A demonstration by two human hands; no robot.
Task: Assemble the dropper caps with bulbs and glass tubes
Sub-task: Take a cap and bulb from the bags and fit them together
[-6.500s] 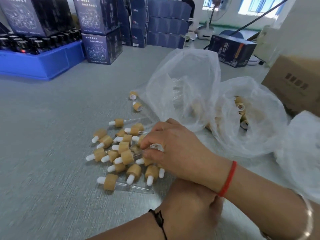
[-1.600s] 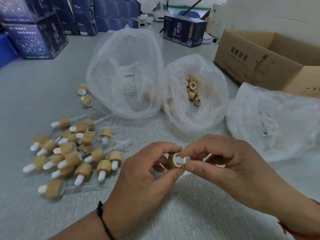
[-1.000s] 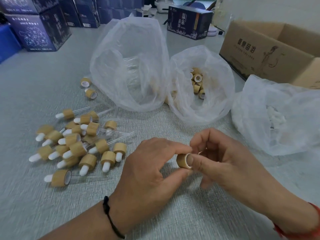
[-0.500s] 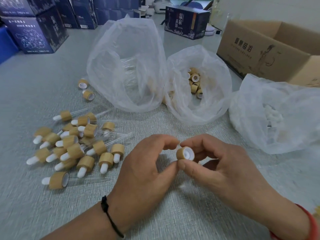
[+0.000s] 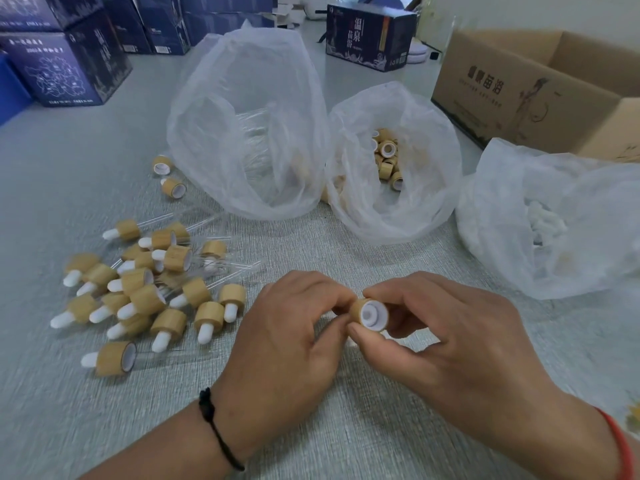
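Note:
Both hands hold one bamboo-coloured dropper cap [image 5: 369, 314] low in the middle of the view, its white inner opening turned toward me. My left hand [image 5: 287, 337] pinches it from the left, where the bulb end is hidden behind the fingers. My right hand [image 5: 446, 337] pinches its rim from the right with thumb and forefinger. A heap of several assembled droppers [image 5: 149, 292], with white bulbs and glass tubes, lies on the table to the left.
Three clear plastic bags stand behind the hands: one with glass tubes [image 5: 249, 133], one with loose caps [image 5: 388, 157], one with white bulbs [image 5: 547, 223]. Two loose caps [image 5: 168, 176] lie by the left bag. A cardboard box [image 5: 540, 88] and dark blue boxes [image 5: 65, 67] line the back.
The cap has turned between my fingers so that its white inside faces me more fully. Both hands stayed in the same spot above the table.

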